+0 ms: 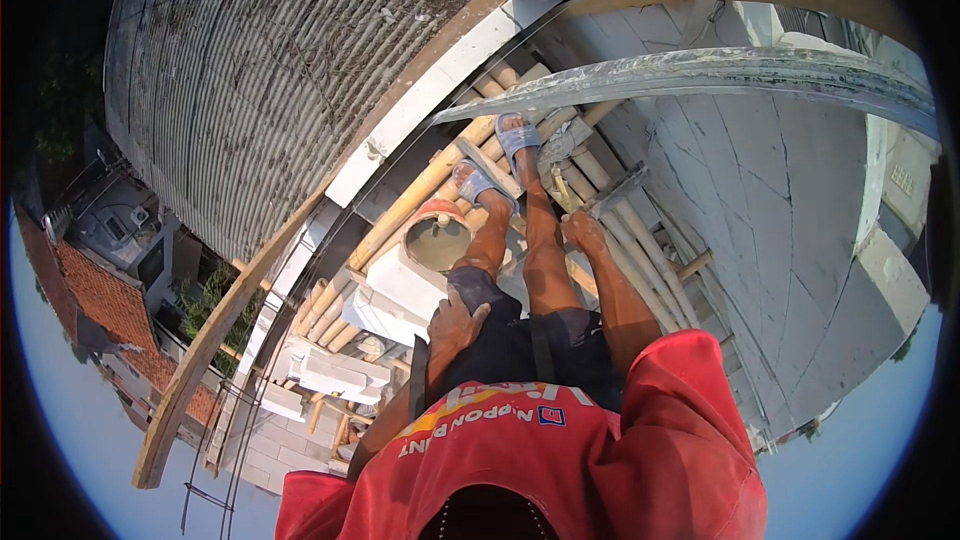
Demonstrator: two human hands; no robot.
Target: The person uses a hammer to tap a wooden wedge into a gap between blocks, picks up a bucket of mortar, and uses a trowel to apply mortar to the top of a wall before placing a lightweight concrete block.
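Right hand (583, 231) looks curled tight on a yellow-handled tool (563, 192), beside our right foot (518, 137) | left hand (457, 326) spread on our thigh (497, 328), gripping nothing | we judge it light, stiff, maybe slick: handle's our hold

Grey corrugated roof (250, 90); blue sky (840, 430)

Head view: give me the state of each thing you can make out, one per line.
Left hand: open, resting against the left leg
Right hand: beside the yellow-handled tool, grip unclear
Bucket: uncovered, holding grey mix
Sandals: worn, on bamboo poles
White blocks: stacked
Corrugated roof: strewn with dry twigs
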